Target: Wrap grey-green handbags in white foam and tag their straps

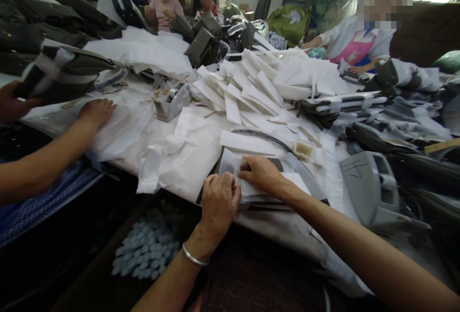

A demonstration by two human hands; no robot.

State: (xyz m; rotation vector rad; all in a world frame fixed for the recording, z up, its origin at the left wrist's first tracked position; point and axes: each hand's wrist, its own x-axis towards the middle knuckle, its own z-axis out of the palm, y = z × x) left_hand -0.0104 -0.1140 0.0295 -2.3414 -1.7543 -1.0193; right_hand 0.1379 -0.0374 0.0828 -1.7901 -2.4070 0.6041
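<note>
A dark grey handbag (276, 164) lies flat at the table's front edge, partly covered by a thin white wrapping sheet (229, 162). Its curved handle (264, 134) points away from me. My left hand (220, 199), with a silver bangle on the wrist, is closed on the sheet at the bag's near left edge. Beside it, my right hand (264, 174) is closed too, fingers bent down onto the sheet over the bag; the fingertips are partly hidden. A white foam strip (251, 143) rests just beyond the bag.
White foam pieces (244, 84) are heaped behind the bag. Grey tape dispensers stand left (174, 102) and right (370, 182). A co-worker's hands (96, 113) handle a wrapped bag (59, 72) at left. More bags (424, 158) crowd the right; other people sit across the table.
</note>
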